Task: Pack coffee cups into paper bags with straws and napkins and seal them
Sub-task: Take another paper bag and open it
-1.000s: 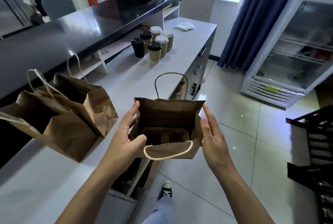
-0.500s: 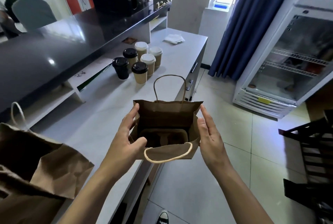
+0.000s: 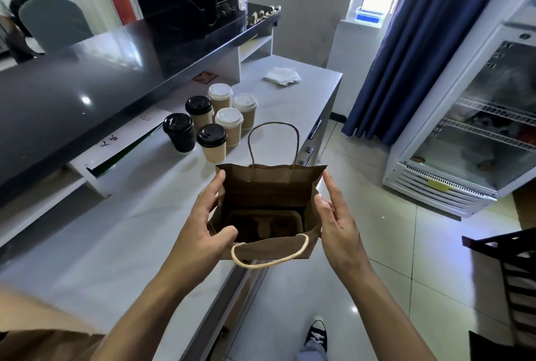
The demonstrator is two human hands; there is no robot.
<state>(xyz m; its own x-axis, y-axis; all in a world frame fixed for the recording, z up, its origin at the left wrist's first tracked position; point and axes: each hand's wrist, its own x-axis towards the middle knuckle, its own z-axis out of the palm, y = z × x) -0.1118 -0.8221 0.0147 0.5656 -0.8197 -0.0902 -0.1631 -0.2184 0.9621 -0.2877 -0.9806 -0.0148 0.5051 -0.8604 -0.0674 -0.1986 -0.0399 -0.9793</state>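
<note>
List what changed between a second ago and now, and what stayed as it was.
The person carried the open paper bag along the counter toward the coffee cups; the other bags slid back out of view. Nothing was taken or let go: the left hand and right hand hold the bag's sides as before, the cup tray inside, cups and napkins untouched.

Grey counter point(image 3: 121, 233): six lidded cups point(image 3: 213, 124), napkins point(image 3: 282, 75), maybe a brown bag at bottom-left point(image 3: 43, 343).

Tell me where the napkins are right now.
In the head view the napkins lie at the far end of the grey counter, beyond the cluster of coffee cups and near the blue curtain.
</note>
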